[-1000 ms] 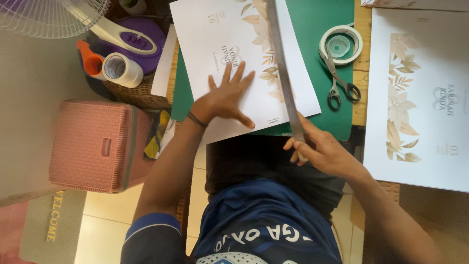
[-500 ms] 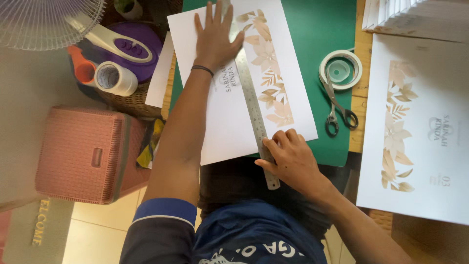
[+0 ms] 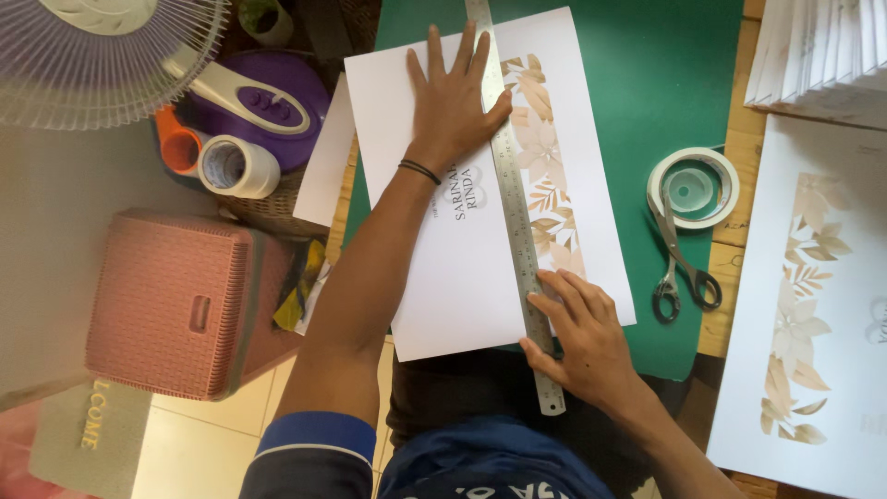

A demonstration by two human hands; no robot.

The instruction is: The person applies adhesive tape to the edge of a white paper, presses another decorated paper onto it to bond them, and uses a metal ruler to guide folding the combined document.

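Head view, landmark: the steel ruler (image 3: 514, 194) lies lengthwise down the white printed sheet (image 3: 434, 277), on the green cutting mat (image 3: 665, 83).
Left hand: the left hand (image 3: 455, 103) presses flat, fingers spread, on the sheet just left of the ruler's far half; it clasps nothing, and its thumb touches the ruler's edge.
Right hand: the right hand (image 3: 582, 337) pins the ruler's near end, fingertips on the metal and on the paper to its right; no blade shows in it.
Beside the ruler: a leaf pattern runs along its right edge; scissors (image 3: 682, 268) and a tape roll (image 3: 693, 188) lie well right of it.
Risk, slip: I judge the ruler may pivot, since its middle is unheld.
Risk, sheet: the near corner overhangs the mat and could buckle.
Risk, fingers: the thumb at the ruler's edge is exposed.
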